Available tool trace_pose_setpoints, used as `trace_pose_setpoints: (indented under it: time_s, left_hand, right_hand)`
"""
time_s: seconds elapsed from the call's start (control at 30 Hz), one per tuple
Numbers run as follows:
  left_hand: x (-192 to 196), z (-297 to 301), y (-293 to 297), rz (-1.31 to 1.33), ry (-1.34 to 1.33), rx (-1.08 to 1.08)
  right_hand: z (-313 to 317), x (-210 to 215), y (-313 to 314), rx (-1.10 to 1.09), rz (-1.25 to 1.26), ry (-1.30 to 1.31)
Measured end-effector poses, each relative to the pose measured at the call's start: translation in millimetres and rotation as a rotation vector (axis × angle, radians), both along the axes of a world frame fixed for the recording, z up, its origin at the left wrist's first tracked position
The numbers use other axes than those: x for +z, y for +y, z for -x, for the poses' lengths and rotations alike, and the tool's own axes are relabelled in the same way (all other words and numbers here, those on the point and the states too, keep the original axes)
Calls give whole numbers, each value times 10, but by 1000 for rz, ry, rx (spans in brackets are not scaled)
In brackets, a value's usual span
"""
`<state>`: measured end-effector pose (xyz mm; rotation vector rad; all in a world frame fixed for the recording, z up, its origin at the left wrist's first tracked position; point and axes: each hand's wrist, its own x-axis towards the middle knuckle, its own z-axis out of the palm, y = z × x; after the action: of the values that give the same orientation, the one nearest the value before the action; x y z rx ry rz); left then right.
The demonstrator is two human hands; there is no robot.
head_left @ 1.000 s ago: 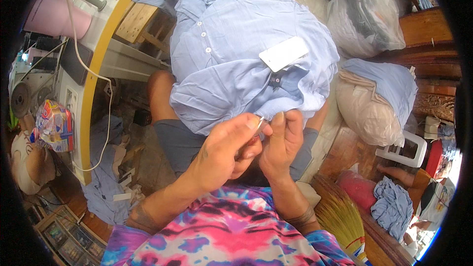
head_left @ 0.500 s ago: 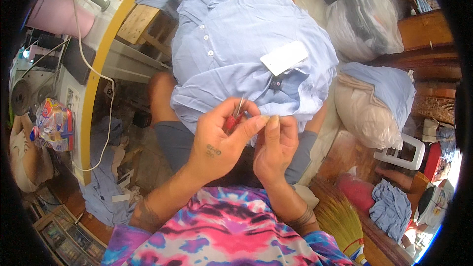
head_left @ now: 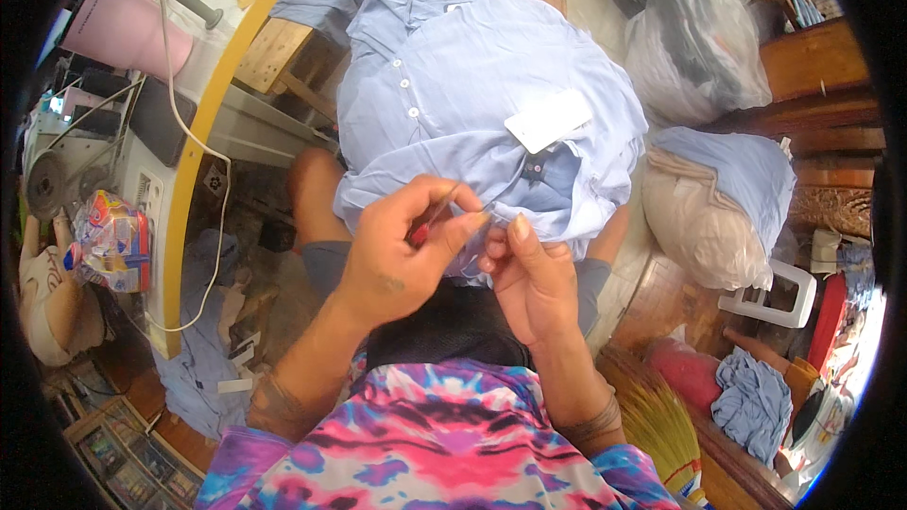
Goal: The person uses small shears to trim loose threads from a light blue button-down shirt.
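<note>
**A:** Right, eyes down on the lap: a light blue shirt [head_left: 472,94] is heaped over the person's knees, button placket running up the left side, a white tag [head_left: 548,119] lying on top near the collar.

**B:** And both hands are buried in the near hem of it. The left hand [head_left: 397,260] is curled tight around a small red-handled tool [head_left: 430,219], its thin metal tip slanting up and to the right toward the cloth.

**A:** What sort of tool, though? I can't say for sure, the handle is mostly hidden in the fist.

**B:** Agreed. The right hand [head_left: 531,279] sits just beside it, thumb and forefinger pinched together on a fold of the shirt's edge, the other fingers tucked under the fabric. Thumbs almost touching there.

**A:** So both closed: one on the tool, one on the cloth. The working spot is right between the fingertips, at the lower edge of the shirt, just above the dark shorts.

**B:** Off to the person's left, a sewing machine [head_left: 94,132] on a tabletop [head_left: 203,123] with a yellow rim, white cord draped over it.

**A:** To the right, a clear plastic bag [head_left: 694,38] of dark fabric, and a stuffed beige bundle [head_left: 699,217] with more blue cloth on it. A broom [head_left: 661,425] lies low right.
</note>
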<state>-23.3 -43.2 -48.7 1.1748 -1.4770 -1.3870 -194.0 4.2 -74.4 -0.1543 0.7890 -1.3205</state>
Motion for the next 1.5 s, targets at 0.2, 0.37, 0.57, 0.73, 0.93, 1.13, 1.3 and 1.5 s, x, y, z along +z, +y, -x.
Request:
trace_pose_setpoints:
  time_s: [0.2, 0.37, 0.57, 0.73, 0.93, 1.13, 1.3, 1.5]
  left_hand:
    - [202, 57, 116, 329, -249, 125]
    - [166, 1, 95, 375, -266, 146]
    - [115, 94, 80, 335, -205, 248]
    - [67, 106, 114, -196, 150, 253]
    - [100, 65, 54, -396, 390, 196]
    - [100, 38, 5, -406, 235, 188]
    - [238, -9, 170, -365, 298, 119]
    - [283, -74, 278, -617, 346, -64]
  right_hand:
    - [-255, 71, 14, -165, 54, 159]
    - [-348, 93, 5, -169, 132, 319]
    - [-385, 120, 3, -163, 146, 304]
    - [-332, 78, -34, -84, 89, 120]
    - [-230, -7, -77, 24, 92, 11]
    - [-270, 10, -160, 2, 19, 90]
    - [-272, -72, -176, -11, 27, 90]
    - [-350, -36, -195, -77, 8, 151]
